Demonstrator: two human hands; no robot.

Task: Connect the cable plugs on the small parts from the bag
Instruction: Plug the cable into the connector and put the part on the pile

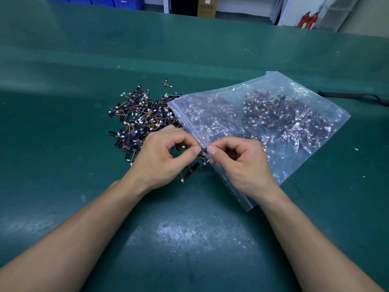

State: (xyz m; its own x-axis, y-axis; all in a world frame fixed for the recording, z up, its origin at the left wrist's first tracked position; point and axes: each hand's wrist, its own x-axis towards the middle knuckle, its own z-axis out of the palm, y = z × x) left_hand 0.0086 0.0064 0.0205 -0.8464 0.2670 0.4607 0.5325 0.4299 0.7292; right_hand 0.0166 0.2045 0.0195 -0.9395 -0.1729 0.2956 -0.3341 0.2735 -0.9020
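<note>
My left hand (162, 157) and my right hand (237, 161) meet over the bag's open edge and pinch one small part (203, 149) between thumbs and forefingers. It is a black strip with a short yellow-orange cable looping up and a white plug. A clear zip bag (273, 114) holding many such parts lies to the right, partly under my right hand. A loose pile of the same parts (139, 116) spreads on the green table left of the bag's mouth. One part (190, 171) lies just below my left hand.
The green table mat (189, 239) stretches wide in front and to the left. A single stray part (166, 82) lies behind the pile. A black strap (353, 95) lies at the far right. Blue bins (117, 1), a cardboard box and red extinguishers (308, 20) stand beyond the table.
</note>
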